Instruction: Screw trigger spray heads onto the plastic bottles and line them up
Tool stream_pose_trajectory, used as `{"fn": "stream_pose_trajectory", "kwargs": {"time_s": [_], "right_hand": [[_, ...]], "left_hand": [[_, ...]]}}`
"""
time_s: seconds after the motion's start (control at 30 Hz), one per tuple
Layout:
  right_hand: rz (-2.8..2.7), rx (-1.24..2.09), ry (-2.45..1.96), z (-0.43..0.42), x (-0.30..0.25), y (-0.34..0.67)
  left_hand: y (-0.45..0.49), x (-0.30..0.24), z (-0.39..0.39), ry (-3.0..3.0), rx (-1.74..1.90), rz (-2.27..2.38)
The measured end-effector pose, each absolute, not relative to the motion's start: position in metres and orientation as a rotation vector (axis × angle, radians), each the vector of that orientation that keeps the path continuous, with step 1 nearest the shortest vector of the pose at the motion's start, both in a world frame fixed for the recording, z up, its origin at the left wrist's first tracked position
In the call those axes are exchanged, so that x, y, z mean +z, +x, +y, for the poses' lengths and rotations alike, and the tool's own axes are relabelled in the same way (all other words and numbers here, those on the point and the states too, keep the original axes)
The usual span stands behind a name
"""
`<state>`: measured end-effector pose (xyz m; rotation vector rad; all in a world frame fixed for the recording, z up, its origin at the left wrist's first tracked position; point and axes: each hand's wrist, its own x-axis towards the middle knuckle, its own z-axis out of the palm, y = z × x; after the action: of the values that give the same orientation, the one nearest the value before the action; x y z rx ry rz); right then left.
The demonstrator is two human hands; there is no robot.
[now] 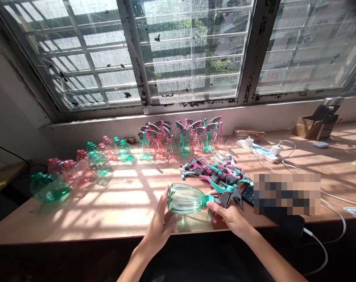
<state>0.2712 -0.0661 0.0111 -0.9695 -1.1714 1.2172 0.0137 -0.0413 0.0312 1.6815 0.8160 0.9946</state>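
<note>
A clear green spray bottle (187,199) lies on its side just above the wooden table's (107,219) front edge. My left hand (161,223) cups its rounded base, fingers wrapped round it. My right hand (228,216) grips the bottle's neck, where a teal and grey trigger head (224,196) sits. A pile of loose teal, pink and grey trigger heads (215,172) lies right behind my right hand.
Several finished bottles with trigger heads (180,139) stand by the window wall. Headless green and pink bottles (89,166) cluster at the left. A white power strip (261,150) with cables, a blurred patch and a cardboard box (315,123) lie at the right.
</note>
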Motion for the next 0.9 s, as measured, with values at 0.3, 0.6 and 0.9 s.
{"fn": "stream_pose_trajectory", "kwargs": {"time_s": [0.3,0.6,0.9], "right_hand": [[-1.396,1.205,-1.041,-0.076,0.027,0.271],[-1.345,1.235,-1.03,-0.07,0.013,0.273],[-1.328,1.234,-1.034,-0.072,0.018,0.271]], "left_hand": [[0.012,0.042,-0.037,1.607,0.998,0.781],[0.011,0.034,-0.042,1.714,0.998,0.855],[0.015,0.039,-0.035,1.649,1.047,0.799]]}}
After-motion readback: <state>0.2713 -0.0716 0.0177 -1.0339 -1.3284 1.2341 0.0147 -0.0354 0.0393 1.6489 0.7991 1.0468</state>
